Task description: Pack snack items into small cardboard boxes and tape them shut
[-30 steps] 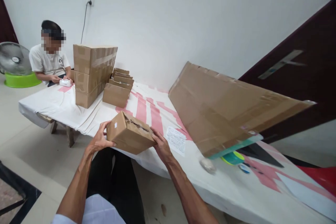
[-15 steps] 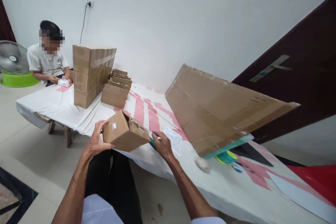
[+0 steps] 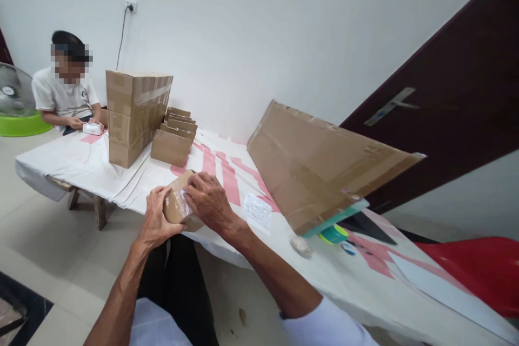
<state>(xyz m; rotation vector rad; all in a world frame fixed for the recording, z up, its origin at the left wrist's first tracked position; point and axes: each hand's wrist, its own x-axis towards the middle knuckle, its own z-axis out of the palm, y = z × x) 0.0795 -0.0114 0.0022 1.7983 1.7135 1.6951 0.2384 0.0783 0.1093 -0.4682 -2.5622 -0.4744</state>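
Observation:
A small brown cardboard box is held at the table's near edge, above my legs. My left hand grips its left side, thumb below and fingers above. My right hand lies against the box from the right, with curled fingers at its labelled face; what they hold, if anything, is hidden. Shiny clear tape shows on that face beside the fingertips. The right hand and wrist cover much of the box's right side.
Stacked cardboard boxes and a row of open cartons stand behind. A large cardboard sheet leans right of a written paper. Tape rolls lie at right. Another person sits far left.
My right hand has moved left from beside the box onto its labelled face. The box has turned in my left hand. The view has shifted slightly to the right.

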